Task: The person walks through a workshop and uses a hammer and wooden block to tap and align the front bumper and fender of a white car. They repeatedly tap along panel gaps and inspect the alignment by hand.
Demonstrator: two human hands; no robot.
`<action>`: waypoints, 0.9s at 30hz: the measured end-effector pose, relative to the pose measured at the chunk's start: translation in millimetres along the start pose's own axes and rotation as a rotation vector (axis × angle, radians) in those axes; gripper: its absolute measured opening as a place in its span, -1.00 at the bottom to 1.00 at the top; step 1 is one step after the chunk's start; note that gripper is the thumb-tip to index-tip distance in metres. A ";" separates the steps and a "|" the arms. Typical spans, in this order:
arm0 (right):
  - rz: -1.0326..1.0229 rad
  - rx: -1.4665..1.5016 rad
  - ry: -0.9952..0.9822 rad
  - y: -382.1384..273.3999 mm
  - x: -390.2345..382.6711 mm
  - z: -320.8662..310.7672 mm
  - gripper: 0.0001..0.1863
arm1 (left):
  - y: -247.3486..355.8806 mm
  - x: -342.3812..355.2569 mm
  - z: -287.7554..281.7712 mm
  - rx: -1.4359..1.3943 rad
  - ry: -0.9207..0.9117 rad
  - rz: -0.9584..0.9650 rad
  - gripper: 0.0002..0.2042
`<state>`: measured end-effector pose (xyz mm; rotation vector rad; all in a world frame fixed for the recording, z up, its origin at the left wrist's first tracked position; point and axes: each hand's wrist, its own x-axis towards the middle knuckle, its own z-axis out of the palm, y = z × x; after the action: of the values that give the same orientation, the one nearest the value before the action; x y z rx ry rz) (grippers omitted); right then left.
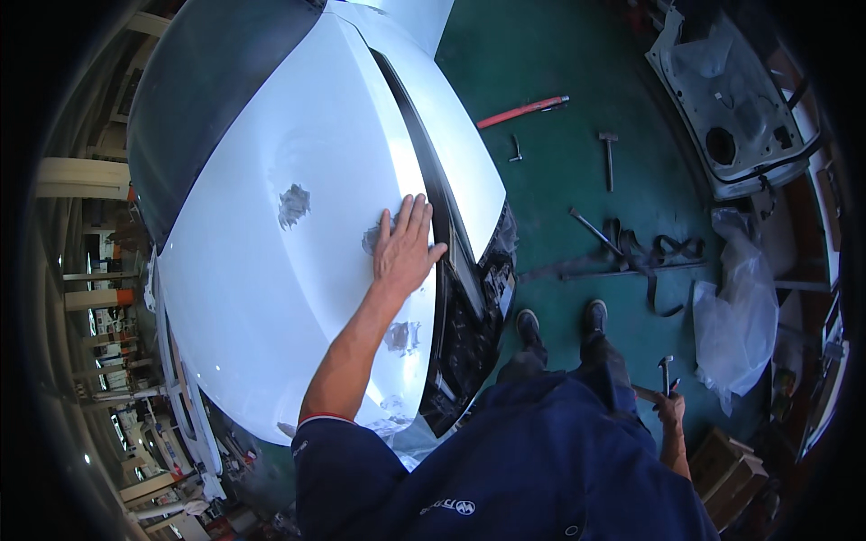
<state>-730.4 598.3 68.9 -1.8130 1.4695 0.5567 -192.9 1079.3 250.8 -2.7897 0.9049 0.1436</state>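
My left hand (406, 243) lies on a white car panel (234, 270), fingers extended, beside its long edge and over part of a grey scuffed patch (368, 237). Other grey patches (295, 206) show on the panel. Along that edge runs a dark gap (456, 270), with dark parts exposed toward its lower end. Low at the right, beside my leg, my right hand (669, 408) is closed around a hammer (666, 370), whose metal head points up.
Green floor (550, 189) holds a red long-handled tool (523, 110), metal tools (609, 158), black straps (663, 275) and plastic sheeting (731, 307). A detached door (731, 108) lies at upper right, cardboard boxes (722, 478) at lower right. Workshop beams (86, 178) show at left.
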 end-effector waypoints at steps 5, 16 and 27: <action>-0.032 0.030 0.008 2.2 -7.7 12.9 -0.54 | 16.3 -36.3 11.3 -0.009 0.017 0.001 -0.22; -0.112 -0.032 0.105 -2.0 -23.6 2.5 -0.59 | -5.9 17.8 17.0 -0.064 0.247 -0.057 -0.33; -0.168 -0.246 0.127 9.5 35.1 19.9 -0.55 | 20.0 -32.8 4.8 0.034 -0.025 -0.069 -0.32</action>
<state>-728.4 589.9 28.3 -2.1765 1.3605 0.5663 -231.2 1083.2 248.0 -2.7769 0.7962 0.1500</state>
